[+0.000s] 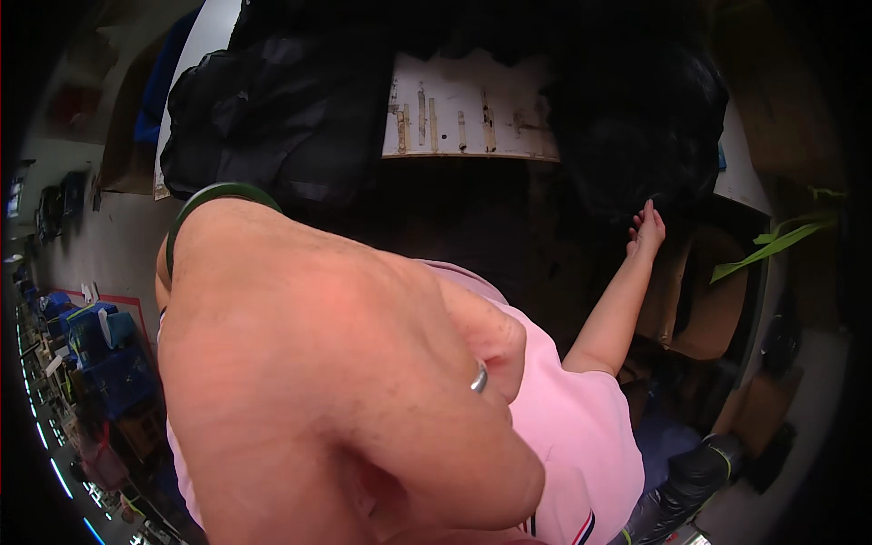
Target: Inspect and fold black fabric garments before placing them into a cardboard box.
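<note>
The left hand (345, 400) is raised very close to the camera and fills most of the view. It is seen from the back, with the fingers curled in toward the palm. I cannot tell if it holds something, because the palm side is hidden. A silver ring (479, 377) sits on one finger, and a dark green bangle (218, 195) goes around the wrist.

The right hand (647, 227) is stretched out far in front, at the end of a bare forearm. Its fingers are together and bent a little, and the fingertips touch the lower edge of a big black plastic bag (636, 118). The hand presses or pinches the plastic; a firm grasp is not clear from here.

This bag stands on the right part of a white tabletop (468, 109), whose surface is worn and marked with brown scratches. A second black bag (272, 118) lies on the left part of the same tabletop, well apart from the right hand.

The person wears a pink shirt (581, 436). Below the right forearm there is a brown cardboard box (704, 300), and a green leaf (772, 243) shows near the right rim. Blue crates (100, 350) stand on the floor at the left.
</note>
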`<control>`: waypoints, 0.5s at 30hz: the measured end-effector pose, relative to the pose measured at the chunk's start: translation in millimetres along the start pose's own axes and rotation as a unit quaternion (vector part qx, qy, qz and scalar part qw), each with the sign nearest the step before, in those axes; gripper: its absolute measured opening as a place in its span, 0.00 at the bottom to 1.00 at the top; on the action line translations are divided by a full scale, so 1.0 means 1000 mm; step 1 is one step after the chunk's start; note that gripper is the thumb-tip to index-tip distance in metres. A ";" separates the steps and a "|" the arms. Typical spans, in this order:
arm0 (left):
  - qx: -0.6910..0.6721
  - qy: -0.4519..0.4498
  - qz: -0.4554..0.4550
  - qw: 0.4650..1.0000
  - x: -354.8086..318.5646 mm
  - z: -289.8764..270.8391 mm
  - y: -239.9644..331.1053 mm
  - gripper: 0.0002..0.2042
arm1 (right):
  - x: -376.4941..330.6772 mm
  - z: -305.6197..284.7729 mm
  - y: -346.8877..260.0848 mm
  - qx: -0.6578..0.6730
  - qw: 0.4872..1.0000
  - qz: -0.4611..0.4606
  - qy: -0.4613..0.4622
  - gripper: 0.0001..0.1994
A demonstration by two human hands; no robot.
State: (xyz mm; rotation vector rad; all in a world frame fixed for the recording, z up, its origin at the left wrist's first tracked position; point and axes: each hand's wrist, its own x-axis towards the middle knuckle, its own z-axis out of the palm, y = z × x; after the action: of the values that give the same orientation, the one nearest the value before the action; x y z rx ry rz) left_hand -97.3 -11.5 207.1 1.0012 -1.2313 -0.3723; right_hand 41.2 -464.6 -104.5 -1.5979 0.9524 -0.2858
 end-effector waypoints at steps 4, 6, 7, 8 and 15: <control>-0.063 0.070 0.053 0.994 0.007 -0.005 -0.016 0.16 | 0.006 -0.010 0.003 0.030 1.000 -0.010 -0.001 0.19; -0.095 -0.130 -0.055 0.985 0.024 -0.029 -0.006 0.16 | 0.012 -0.003 0.000 0.058 0.996 -0.065 0.003 0.18; -0.097 -0.133 -0.054 0.985 0.019 -0.019 -0.009 0.16 | 0.015 0.000 -0.001 0.081 0.989 -0.120 0.007 0.18; -0.098 -0.005 -0.027 0.995 0.009 0.004 -0.012 0.16 | 0.017 0.008 -0.002 0.106 0.979 -0.173 0.002 0.18; -0.079 -0.035 0.016 0.996 0.001 -0.008 -0.009 0.08 | -0.068 0.064 -0.078 0.158 0.922 -0.329 -0.130 0.13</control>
State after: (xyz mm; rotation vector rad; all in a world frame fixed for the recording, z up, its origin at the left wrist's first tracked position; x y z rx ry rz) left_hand -87.4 -13.8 200.2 0.8373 -1.2585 -0.4761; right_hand 72.6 -373.6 -29.7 -1.5589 0.1247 -0.6389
